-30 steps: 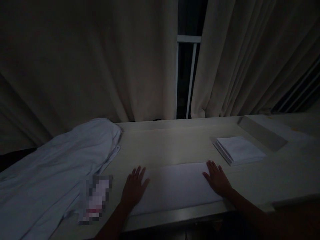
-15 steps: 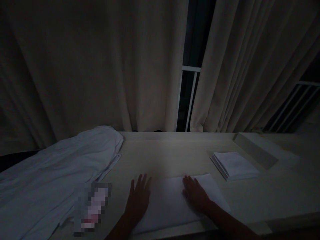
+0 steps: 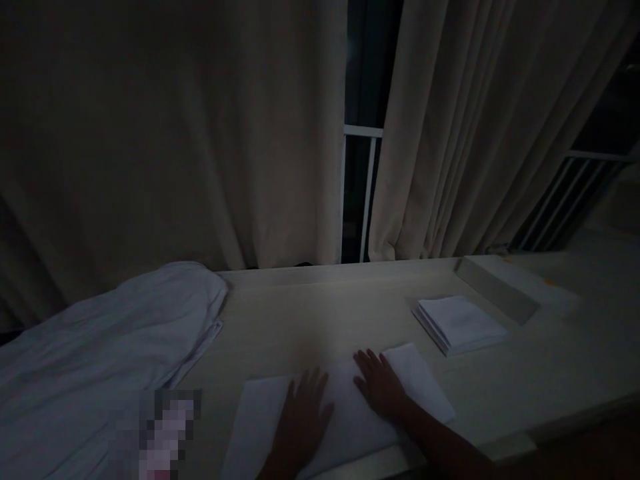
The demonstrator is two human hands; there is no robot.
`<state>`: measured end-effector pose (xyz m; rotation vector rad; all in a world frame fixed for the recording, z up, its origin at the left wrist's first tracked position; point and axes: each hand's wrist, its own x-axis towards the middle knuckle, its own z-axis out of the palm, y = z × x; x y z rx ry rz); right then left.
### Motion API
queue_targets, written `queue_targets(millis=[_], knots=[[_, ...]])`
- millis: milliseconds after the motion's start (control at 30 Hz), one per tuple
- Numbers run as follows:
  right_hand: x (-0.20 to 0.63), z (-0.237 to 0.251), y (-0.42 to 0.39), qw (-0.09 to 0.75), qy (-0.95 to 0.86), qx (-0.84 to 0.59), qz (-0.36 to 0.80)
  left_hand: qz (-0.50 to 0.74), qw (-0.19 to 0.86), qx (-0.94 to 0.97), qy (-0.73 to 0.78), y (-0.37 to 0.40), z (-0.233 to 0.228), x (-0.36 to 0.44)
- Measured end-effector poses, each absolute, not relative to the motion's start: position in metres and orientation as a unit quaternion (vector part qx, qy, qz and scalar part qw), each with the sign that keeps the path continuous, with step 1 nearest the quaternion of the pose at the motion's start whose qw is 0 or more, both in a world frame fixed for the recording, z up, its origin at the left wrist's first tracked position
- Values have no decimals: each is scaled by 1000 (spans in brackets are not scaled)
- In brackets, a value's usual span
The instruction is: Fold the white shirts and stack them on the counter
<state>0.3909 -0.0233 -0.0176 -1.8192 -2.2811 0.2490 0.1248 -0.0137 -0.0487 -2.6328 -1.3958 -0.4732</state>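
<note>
A white folded cloth [image 3: 420, 387] lies flat on the pale table [image 3: 310, 313] near its front edge. My left hand [image 3: 303, 423] rests palm down on the cloth's middle, fingers spread. My right hand [image 3: 380, 387] lies flat beside it, a little farther back and to the right. Neither hand grips anything. The room is dim.
A stack of folded white cloths [image 3: 457, 323] sits at the right. A large heap of white fabric [image 3: 105, 347] covers the table's left end. A blurred object [image 3: 157, 433] lies front left. A raised ledge [image 3: 500, 287] and curtains [image 3: 200, 133] stand behind.
Both hands slid inward over the cloth from its two ends toward its middle. The view shifted, so the cloth's left end now shows uncovered.
</note>
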Motion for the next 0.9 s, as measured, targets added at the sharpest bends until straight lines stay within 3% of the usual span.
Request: queue_targets(millis=[300, 667, 900], knots=[[403, -18, -26, 116, -786, -603, 77, -143, 72, -877, -453, -9, -45, 122], [511, -36, -41, 93, -703, -704, -35, -143, 120, -805, -563, 17, -69, -28], [429, -27, -88, 154, -782, -599, -75, -184, 177, -834, -489, -62, -41, 42]])
